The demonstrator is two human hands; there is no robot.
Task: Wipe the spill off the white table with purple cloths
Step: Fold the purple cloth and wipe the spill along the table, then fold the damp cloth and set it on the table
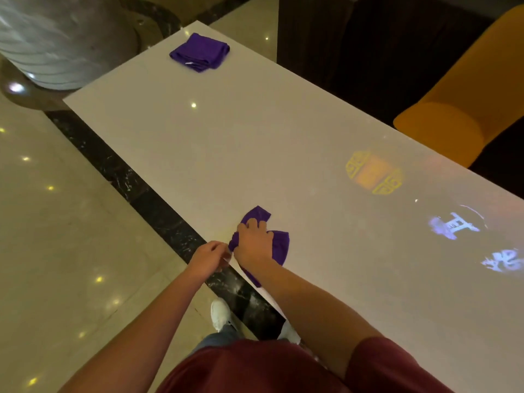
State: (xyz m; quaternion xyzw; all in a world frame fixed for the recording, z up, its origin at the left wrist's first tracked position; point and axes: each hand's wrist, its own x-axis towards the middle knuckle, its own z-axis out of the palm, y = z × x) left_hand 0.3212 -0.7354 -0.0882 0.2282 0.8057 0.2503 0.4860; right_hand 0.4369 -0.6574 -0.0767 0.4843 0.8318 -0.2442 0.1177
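Observation:
The long white table runs from the far left to the near right. My right hand presses down on a crumpled purple cloth near the table's left edge, fingers curled over it. My left hand sits at that same edge right beside the cloth, fingers bent; whether it pinches the cloth's corner I cannot tell. A faint yellowish patch shows on the table just left of the cloth. A second purple cloth, folded, lies at the table's far end.
Projected light emblems, one orange and two bluish-white, fall on the table's right part. An orange chair stands beyond the right edge. A large pale column base rises at far left. Glossy floor with a black marble strip borders the table.

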